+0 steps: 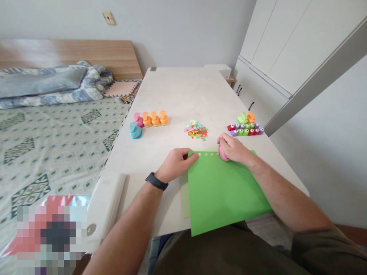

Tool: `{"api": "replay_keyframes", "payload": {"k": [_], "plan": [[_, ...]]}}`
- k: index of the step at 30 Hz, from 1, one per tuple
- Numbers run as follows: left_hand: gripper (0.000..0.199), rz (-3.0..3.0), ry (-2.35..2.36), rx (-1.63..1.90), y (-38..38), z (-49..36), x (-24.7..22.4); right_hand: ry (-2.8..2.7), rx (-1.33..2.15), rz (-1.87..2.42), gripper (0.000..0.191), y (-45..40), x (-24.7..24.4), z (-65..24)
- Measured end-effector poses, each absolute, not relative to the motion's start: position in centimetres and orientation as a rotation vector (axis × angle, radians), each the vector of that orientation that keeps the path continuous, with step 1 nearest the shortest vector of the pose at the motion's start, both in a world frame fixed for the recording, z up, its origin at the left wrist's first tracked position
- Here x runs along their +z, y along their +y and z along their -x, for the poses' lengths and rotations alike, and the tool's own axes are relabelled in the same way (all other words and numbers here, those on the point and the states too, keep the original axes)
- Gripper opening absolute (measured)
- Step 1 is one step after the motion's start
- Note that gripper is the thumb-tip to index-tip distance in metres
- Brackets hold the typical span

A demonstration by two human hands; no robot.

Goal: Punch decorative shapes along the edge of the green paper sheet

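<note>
A green sheet of paper lies at the near edge of the white table, its lower part reaching past the edge. Several small star-like holes run along its top edge. My left hand pinches the sheet's top left corner, thumb on top. My right hand is wrapped round a pink craft punch set on the top edge, right of the holes. A paler sheet shows under the green one at the left. Beyond the sheet lies a pile of colourful paper cutouts.
Orange punches, a pink one and a blue one stand at the left of the table. Rows of small punches are at the right, with larger green and orange ones behind. A long white device lies along the left edge.
</note>
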State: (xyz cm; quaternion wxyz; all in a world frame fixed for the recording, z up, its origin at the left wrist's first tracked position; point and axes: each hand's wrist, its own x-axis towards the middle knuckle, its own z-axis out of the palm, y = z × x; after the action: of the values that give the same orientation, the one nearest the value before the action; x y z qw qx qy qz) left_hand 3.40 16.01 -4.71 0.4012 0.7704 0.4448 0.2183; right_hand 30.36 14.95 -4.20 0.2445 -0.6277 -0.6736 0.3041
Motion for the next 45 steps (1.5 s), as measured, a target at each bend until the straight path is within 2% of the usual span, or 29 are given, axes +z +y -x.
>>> {"api": "replay_keyframes", "payload": {"k": [11, 23, 32, 45], "plan": [[0.047, -1.94, 1.114, 0.557, 15.9, -3.4, -4.7, -1.825, 0.767, 1.728, 0.023, 15.0, -4.1, -29.6], [0.047, -1.938, 1.104, 0.576, 15.9, -3.4, -4.6, -1.862, 0.516, 1.763, 0.023, 15.7, -4.9, -29.2], [0.047, -1.957, 1.108, 0.556, 15.9, -3.3, -4.6, -1.827, 0.673, 1.783, 0.021, 15.8, -4.4, -29.8], [0.047, -1.959, 1.108, 0.55, 15.9, -3.2, -4.5, -1.293, 0.487, 1.77, 0.036, 16.9, -4.4, -32.1]]}}
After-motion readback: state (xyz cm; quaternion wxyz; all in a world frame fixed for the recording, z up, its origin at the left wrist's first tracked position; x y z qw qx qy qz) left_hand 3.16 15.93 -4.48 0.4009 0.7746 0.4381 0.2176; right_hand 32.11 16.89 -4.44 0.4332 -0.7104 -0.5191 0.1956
